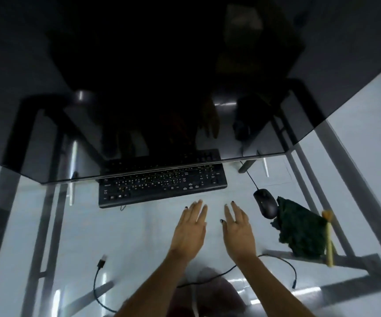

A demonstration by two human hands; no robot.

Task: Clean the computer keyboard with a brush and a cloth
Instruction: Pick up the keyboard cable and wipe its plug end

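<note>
Head view: left hand (190,227) and right hand (237,227) flat, fingers straight, holding nothing — keyboard (162,184) beyond; cloth (299,229) right.

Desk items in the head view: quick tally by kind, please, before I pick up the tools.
Keyboard: 1
Mouse: 1
Cloth: 1
Brush: 1
Loose cable: 1
Total: 5
The left hand and right hand are both open and hold nothing.
</note>
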